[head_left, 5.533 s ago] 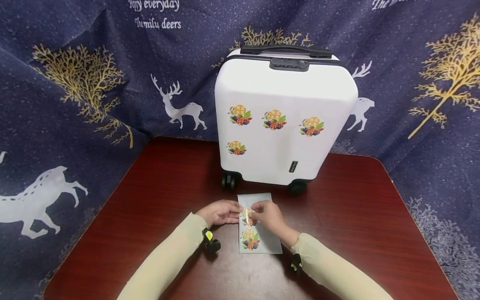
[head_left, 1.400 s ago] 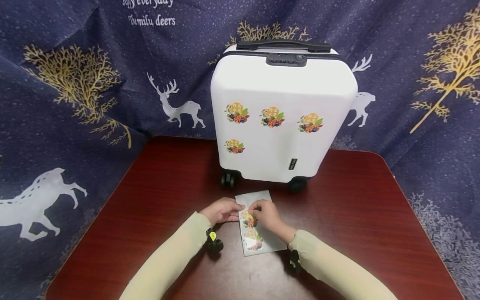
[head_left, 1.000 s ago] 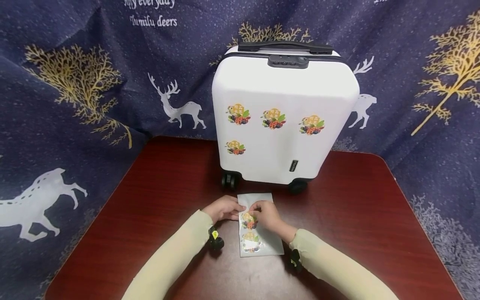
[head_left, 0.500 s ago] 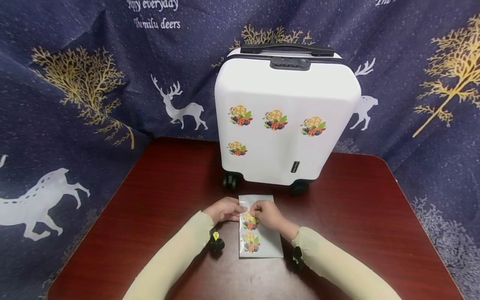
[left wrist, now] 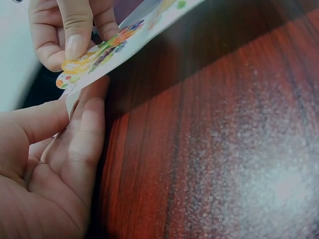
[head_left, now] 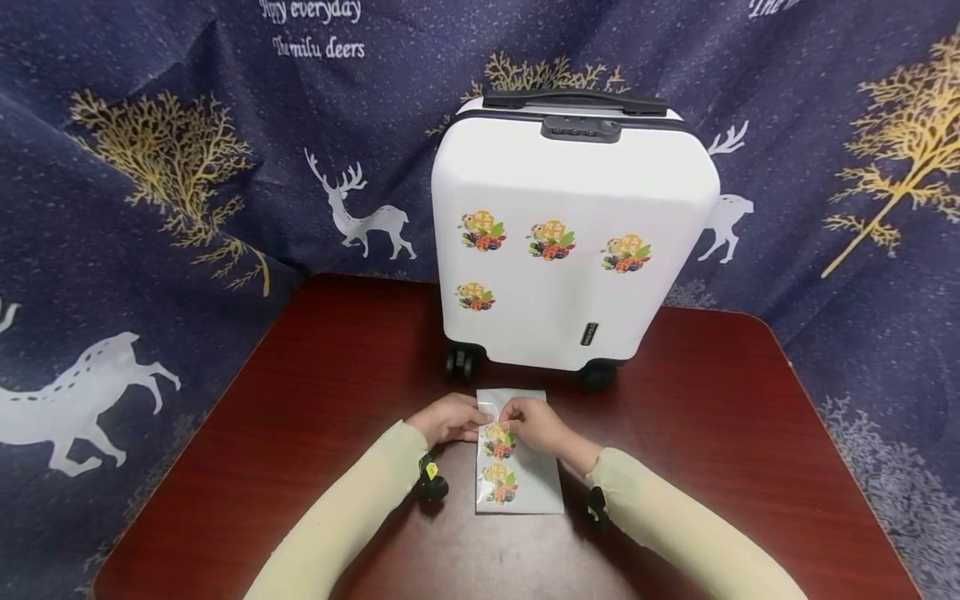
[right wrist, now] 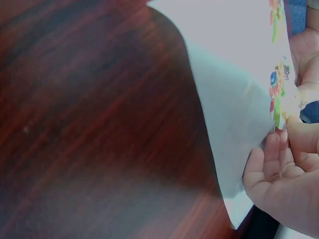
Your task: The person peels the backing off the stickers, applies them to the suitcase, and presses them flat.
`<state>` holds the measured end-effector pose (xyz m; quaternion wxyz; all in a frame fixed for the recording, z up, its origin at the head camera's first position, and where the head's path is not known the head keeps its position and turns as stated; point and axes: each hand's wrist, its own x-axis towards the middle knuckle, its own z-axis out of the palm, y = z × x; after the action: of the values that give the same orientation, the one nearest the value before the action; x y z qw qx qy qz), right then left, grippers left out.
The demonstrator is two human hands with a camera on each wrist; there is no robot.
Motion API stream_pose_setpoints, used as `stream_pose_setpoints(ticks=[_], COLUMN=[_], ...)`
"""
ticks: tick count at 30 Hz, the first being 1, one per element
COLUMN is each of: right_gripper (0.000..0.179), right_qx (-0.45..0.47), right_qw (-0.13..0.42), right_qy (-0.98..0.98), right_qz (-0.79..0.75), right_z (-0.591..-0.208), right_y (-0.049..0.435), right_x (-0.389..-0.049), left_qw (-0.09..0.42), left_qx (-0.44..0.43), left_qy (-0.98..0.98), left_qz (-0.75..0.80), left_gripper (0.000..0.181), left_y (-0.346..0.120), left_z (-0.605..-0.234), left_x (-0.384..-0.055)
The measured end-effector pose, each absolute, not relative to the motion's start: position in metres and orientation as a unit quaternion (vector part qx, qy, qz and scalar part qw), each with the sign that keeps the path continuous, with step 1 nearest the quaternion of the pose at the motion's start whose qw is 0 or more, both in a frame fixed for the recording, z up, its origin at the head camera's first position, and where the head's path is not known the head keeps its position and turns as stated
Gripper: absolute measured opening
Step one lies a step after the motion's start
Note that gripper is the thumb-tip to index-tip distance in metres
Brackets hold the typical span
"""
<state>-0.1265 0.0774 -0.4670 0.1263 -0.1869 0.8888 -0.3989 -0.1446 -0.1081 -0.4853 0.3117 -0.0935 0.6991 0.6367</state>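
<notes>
On the table lies a white sticker sheet (head_left: 536, 479) with two fruit stickers left of its middle. My left hand (head_left: 450, 419) holds the sheet's left edge, thumb on top and fingers beneath, as the left wrist view shows. My right hand (head_left: 536, 425) pinches the top end of the upper fruit sticker (head_left: 498, 442); in the left wrist view that yellow end (left wrist: 82, 64) stands up from the sheet under the thumb. The lower fruit sticker (head_left: 499, 483) lies flat. In the right wrist view, the sheet (right wrist: 224, 99) bows up from the table.
A white suitcase (head_left: 540, 325) stands behind the sheet, bearing several matching fruit stickers (head_left: 552, 240) and a small black label (head_left: 589, 334). Its black wheels (head_left: 461, 362) rest on the dark red table (head_left: 360, 350). A blue curtain (head_left: 225, 50) hangs behind.
My left thumb has come onto the sheet's edge, where the fingers lay alongside before. The right fingers have closed on the upper sticker's top end. Over the last second little moves.
</notes>
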Motion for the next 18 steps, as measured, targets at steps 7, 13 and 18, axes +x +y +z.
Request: stream_pose_setpoints(ticks=[7, 13, 18], right_gripper=[0.004, 0.008, 0.009], right_qx=[-0.196, -0.187, -0.156], right_qw=[0.158, 0.192, 0.193], right_qy=[0.881, 0.876, 0.886], right_qz=[-0.4, -0.401, -0.392], right_z=[-0.4644, -0.4631, -0.4623], right_y=[0.0813, 0.0839, 0.0847], right_x=[-0.1304, -0.1334, -0.1321], left_qw=[0.315, 0.317, 0.319], left_qx=[-0.091, -0.096, -0.1], left_qy=[0.699, 0.702, 0.702], left_qz=[0.635, 0.631, 0.629], left_gripper=[0.026, 0.025, 0.029], left_y=[-0.1087, -0.1098, -0.1093], left_z=[-0.4854, -0.4848, -0.4848], left_x=[-0.1459, -0.1458, -0.1459])
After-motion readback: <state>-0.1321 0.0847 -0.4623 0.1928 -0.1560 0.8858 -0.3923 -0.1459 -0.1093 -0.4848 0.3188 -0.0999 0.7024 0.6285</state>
